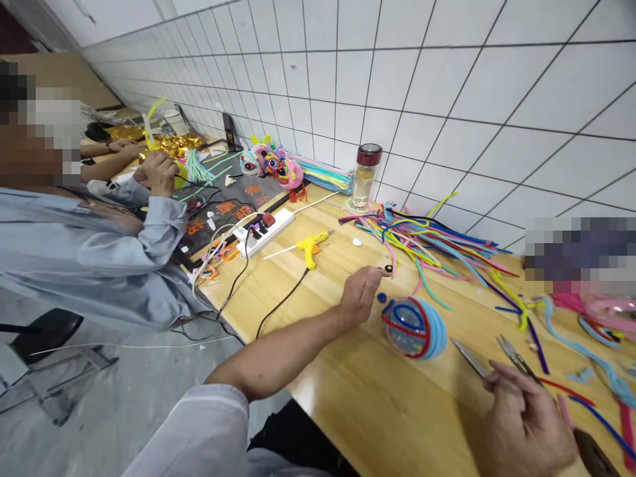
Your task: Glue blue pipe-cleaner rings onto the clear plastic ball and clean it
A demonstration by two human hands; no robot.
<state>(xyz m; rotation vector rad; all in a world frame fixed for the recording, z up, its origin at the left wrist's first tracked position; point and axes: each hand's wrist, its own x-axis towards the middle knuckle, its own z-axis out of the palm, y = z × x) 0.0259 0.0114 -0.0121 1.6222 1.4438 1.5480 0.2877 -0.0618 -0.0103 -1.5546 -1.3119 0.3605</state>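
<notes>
Two things are held: left hand [362,296], an indistinct dark piece [388,268]; right hand [529,421], a pointed metal tool [468,356], partly hidden.

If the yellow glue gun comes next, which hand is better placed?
Probably the left hand: it is nearer the glue gun, though a small dark ring is at its fingertips. The right hand is beyond the ball.

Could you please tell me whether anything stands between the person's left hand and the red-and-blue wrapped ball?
Yes: a small blue disc lies on the tabletop between the left hand and the ball. It looks low and flat, so probably only a slight obstacle; nothing taller shows in that gap.
</notes>
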